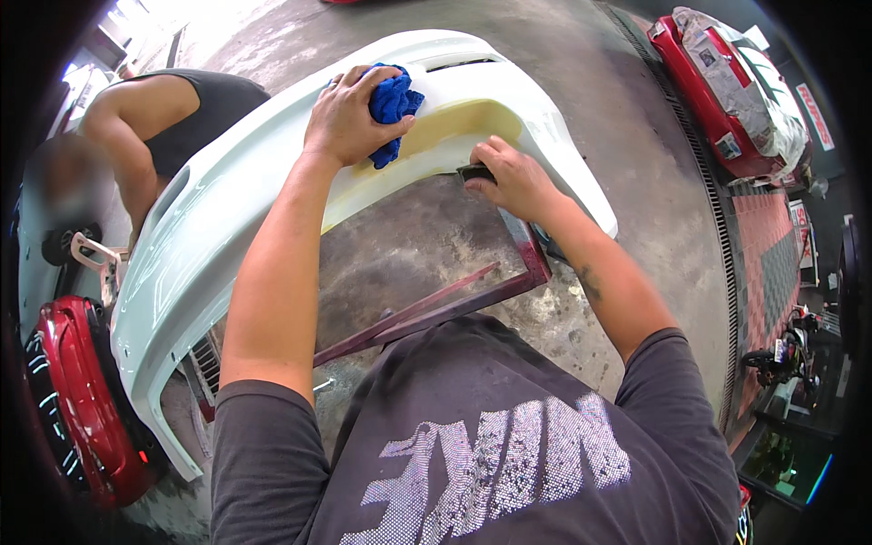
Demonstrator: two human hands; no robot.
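A white car bumper lies across a stand in front of me, with a yellowish patch of filler or bare primer on its right part. My left hand is closed on a crumpled blue cloth and rests on the bumper at the patch's left end. At the bumper's near edge, below the patch, my right hand pinches a small dark flat pad, perhaps a sanding pad; the fingers cover part of it.
Under the bumper stands a dark red metal frame. Another person bends over beyond the bumper's left side, near a pale plastic chair. Red car parts stand at left; a red bumper partly covered with paper sits at far right.
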